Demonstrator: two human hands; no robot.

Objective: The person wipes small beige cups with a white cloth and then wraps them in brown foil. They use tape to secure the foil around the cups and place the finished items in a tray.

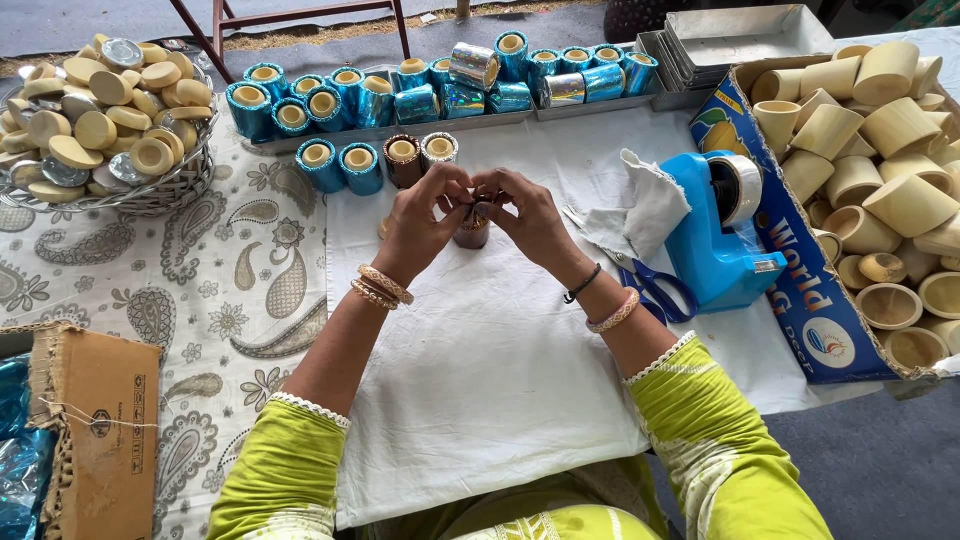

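Observation:
My left hand and my right hand meet over a white cloth, both gripping a small cup wrapped in brown shiny foil. The cup stands on the cloth and is mostly hidden by my fingers. Just beyond it stand two blue foil-wrapped cups, a brown-wrapped cup and a silver-wrapped cup.
A row of blue foil-wrapped cups lines the back. A wire basket of round lids is at far left. A blue tape dispenser, scissors and a box of plain bamboo cups are at right. A cardboard box sits near left.

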